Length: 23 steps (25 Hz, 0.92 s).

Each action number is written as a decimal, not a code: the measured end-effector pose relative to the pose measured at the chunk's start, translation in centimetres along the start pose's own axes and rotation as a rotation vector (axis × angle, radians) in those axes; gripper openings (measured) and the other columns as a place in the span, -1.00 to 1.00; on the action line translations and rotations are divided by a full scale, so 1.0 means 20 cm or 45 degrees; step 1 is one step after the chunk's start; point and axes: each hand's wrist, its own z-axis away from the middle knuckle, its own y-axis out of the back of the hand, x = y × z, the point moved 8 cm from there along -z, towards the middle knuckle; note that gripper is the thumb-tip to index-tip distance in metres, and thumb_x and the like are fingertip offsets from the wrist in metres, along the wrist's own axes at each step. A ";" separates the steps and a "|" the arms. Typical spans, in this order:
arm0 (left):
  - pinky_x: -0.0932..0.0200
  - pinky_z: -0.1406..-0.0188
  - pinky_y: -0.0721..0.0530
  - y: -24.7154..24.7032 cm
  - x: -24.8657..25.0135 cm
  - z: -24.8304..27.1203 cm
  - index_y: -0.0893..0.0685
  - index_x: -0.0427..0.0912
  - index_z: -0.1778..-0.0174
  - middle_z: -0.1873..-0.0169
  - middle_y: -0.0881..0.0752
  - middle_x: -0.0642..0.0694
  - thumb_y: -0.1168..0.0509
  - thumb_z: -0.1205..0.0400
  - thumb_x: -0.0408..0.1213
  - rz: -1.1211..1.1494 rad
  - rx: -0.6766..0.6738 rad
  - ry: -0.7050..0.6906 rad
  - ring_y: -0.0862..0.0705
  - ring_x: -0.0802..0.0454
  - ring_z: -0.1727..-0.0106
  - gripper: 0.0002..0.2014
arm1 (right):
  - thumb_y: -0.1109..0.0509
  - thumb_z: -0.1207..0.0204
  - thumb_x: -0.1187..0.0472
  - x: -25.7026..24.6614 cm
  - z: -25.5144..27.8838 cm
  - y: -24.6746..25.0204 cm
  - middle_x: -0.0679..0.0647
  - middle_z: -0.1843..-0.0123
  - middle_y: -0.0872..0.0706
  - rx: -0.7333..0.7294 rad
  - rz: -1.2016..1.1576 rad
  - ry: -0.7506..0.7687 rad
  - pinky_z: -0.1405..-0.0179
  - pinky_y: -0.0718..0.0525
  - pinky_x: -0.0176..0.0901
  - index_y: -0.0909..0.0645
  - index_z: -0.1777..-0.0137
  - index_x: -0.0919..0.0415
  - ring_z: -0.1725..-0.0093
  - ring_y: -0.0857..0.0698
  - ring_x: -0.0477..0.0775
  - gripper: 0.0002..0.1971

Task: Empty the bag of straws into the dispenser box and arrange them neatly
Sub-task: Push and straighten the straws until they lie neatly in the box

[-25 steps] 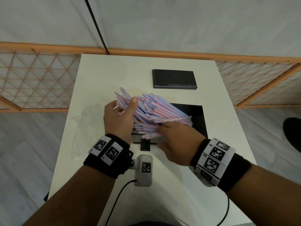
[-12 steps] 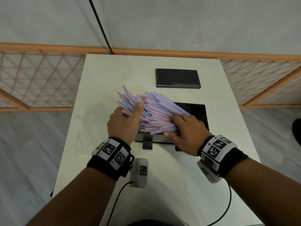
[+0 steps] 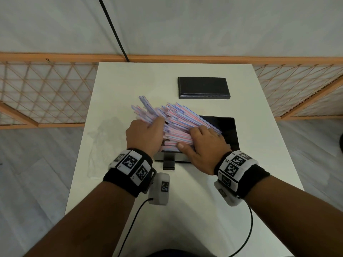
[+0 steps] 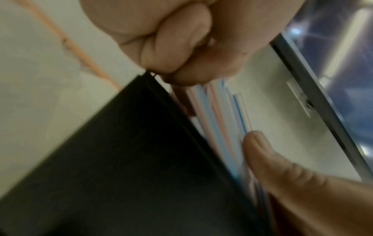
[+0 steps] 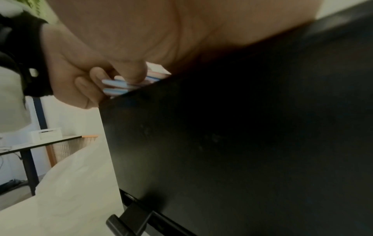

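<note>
The white counter (image 3: 115,86) carries everything. The black dispenser box (image 3: 227,130) stands open in its middle, near the person, probably so both hands can reach into it from above. Its flat black lid (image 3: 203,87) lies behind it, well apart, out of the way of the filling. The clear bag (image 3: 104,143) lies crumpled on the counter to the left of the box and looks empty.

The straws (image 3: 178,125) sit as a slanted bundle, their right ends down in the box and their left ends sticking up over its left edge, so they are not yet lying flat.

The left hand (image 3: 143,135) has its fingers curled round the raised left part of the bundle, seemingly to steer it. The right hand (image 3: 201,145) lies over the lower right part with fingers bent onto the straws, pressing them toward the box.
</note>
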 end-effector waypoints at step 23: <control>-0.26 0.33 -0.61 0.08 -0.15 0.00 -0.49 -0.10 0.49 0.57 -0.52 -0.13 -0.31 -0.45 0.42 0.107 0.121 -0.010 -0.62 -0.33 0.41 -0.40 | 0.18 -0.27 -0.66 0.17 0.00 -0.03 -0.05 -0.25 -0.59 -0.133 -0.007 -0.103 -0.31 -0.53 0.23 -0.46 -0.29 -0.16 -0.30 -0.57 0.13 -0.17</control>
